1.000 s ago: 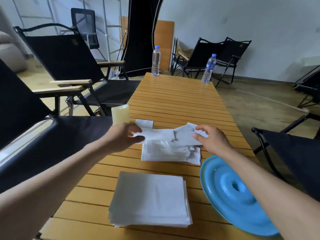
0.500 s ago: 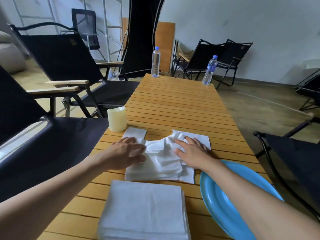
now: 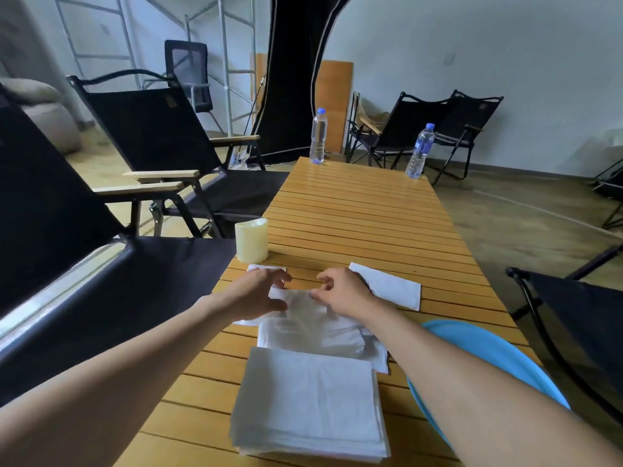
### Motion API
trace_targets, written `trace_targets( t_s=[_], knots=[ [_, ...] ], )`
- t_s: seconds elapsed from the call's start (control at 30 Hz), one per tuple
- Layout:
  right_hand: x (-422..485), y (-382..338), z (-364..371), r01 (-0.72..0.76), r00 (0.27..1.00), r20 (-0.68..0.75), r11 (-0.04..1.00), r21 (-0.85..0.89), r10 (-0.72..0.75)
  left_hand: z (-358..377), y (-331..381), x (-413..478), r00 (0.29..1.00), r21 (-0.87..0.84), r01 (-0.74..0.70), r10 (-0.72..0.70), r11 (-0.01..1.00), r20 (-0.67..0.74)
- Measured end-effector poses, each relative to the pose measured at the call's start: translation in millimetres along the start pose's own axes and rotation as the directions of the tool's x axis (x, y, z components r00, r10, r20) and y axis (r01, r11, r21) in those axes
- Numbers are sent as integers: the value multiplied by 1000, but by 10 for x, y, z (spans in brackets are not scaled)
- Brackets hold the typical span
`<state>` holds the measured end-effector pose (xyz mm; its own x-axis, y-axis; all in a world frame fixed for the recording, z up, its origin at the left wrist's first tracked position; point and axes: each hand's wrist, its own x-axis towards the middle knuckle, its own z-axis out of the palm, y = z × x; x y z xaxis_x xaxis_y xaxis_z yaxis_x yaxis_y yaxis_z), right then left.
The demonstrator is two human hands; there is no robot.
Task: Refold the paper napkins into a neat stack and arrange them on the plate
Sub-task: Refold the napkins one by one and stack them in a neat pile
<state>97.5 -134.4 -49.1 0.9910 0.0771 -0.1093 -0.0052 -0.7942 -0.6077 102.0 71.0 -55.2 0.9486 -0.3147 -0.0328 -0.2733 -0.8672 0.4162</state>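
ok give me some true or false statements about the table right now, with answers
1. The neat stack sits on the blue plate. False: it lies on the table, left of the plate.
2. Two water bottles stand at the table's far end. True.
3. The right hand holds a bottle. False: it is at the rumpled napkins, as is the left hand.
4. A cream candle stands beyond the left hand. True.
5. A single napkin lies flat to the right of the right hand. True.
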Motion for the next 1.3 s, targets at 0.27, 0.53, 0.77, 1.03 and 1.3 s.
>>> trace_targets(
  t_s=[0.27,0.53,0.77,1.03,1.3],
  knots=[
    [-19,-64,-145,74,995,-75,982,172,-62,-124,-24,8,995,-52,32,-36,998,-94],
    [-496,-156,-573,93,994,-105,784,613,-35,-610,53,-387,992,-482,47,-98,875,-80],
    [-917,-187,-718,-102,994,69,552,828,80,-649,319,-852,990,-870,71,-141,489,1],
    [-1183,-104,-543,-58,992,-9,521,851,127,-455,550,-1046,980,-949,152,-165,277,109],
    [-1272,-115,-499,-110,994,83,530,841,74,-366,562,-1134,921,-940,11,-370,340,-124]
  ],
)
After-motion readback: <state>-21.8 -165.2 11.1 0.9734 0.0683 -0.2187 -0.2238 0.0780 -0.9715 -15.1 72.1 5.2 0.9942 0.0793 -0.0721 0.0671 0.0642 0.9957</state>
